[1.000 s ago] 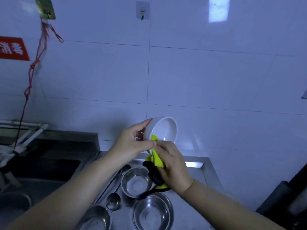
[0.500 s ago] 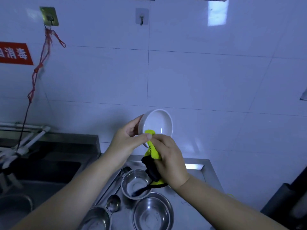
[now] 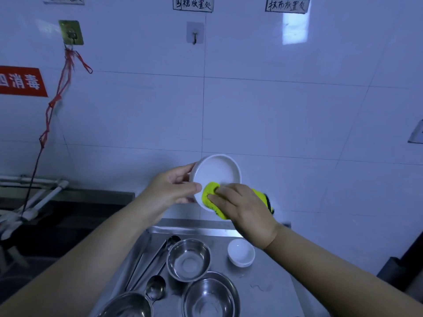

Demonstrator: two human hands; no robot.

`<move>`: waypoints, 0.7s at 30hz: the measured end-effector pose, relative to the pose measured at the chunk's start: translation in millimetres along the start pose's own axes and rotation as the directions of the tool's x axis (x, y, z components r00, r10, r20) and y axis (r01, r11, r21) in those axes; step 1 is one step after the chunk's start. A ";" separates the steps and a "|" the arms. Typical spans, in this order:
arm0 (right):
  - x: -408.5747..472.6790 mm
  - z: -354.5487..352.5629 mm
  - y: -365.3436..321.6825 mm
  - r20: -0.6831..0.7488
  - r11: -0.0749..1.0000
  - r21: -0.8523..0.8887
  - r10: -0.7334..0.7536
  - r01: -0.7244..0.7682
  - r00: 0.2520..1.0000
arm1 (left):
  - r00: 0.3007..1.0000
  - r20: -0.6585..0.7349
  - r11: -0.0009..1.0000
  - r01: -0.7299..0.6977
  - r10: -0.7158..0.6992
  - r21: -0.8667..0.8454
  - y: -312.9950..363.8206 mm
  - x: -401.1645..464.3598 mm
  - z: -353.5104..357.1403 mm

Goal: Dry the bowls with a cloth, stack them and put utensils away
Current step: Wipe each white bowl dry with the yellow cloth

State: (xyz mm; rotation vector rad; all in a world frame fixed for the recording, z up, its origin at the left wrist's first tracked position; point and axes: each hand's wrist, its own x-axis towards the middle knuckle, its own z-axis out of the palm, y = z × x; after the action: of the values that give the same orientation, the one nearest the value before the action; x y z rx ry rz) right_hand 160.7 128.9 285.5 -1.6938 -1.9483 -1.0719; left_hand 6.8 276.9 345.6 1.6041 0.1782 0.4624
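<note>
Dim white-tiled wall (image 3: pixel 274 115), steel counter (image 3: pixel 270 284)

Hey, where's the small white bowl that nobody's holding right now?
In the head view, the small white bowl sits on the steel counter, right of centre, just right of the nearest steel bowl and below the right hand.

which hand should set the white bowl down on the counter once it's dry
Left. The left hand already grips the bowl by its rim, above the counter. The right hand is busy pressing the cloth into it.
</note>
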 end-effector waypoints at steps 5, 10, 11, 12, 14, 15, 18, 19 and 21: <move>-7.2 5.6 -25.5 0.100 0.952 0.192 0.224 -0.240 0.969 | 0.999 -0.034 1.000 0.007 -0.008 -0.030 -7.8 -2.0 3.0; -4.6 -15.2 -13.2 0.256 0.988 -0.150 0.010 0.029 0.967 | 0.996 -0.001 0.991 0.094 -0.094 0.097 -8.5 -6.4 2.2; -0.7 -18.3 -9.3 0.246 0.970 -0.238 0.013 0.048 0.969 | 0.994 -0.001 0.991 0.106 -0.106 0.087 -8.7 -6.5 3.1; 4.6 -20.9 -7.6 0.224 0.955 -0.296 0.036 0.033 0.974 | 0.994 -0.003 0.992 0.113 -0.113 0.063 -9.2 -6.2 3.9; 15.7 -23.9 -10.6 0.137 0.946 -0.312 0.139 -0.091 0.981 | 0.994 -0.003 0.994 0.108 -0.108 0.021 -11.3 -6.0 5.6; 20.3 -23.0 -13.9 0.104 0.942 -0.278 0.225 -0.189 0.969 | 0.995 -0.002 0.995 0.098 -0.098 -0.001 -12.5 -6.2 7.1; 29.5 -13.2 -26.8 0.085 0.882 -0.002 0.470 -0.472 0.878 | 0.999 -0.023 0.996 0.045 -0.047 -0.074 -16.5 -5.1 14.7; 32.5 -12.4 -31.2 0.139 0.838 0.157 0.505 -0.523 0.852 | 0.998 -0.054 0.996 0.028 -0.033 -0.088 -17.0 -4.1 16.4; 36.1 -16.4 -39.7 0.331 0.669 0.448 0.492 -0.593 0.805 | 0.992 -0.121 0.994 0.010 -0.023 -0.107 -17.7 -2.2 14.5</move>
State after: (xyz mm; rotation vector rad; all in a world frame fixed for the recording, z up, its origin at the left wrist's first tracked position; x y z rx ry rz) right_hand 111.2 141.9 308.7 -1.8820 -1.4518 -0.1218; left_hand 13.4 264.5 327.4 1.4701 0.2553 0.5488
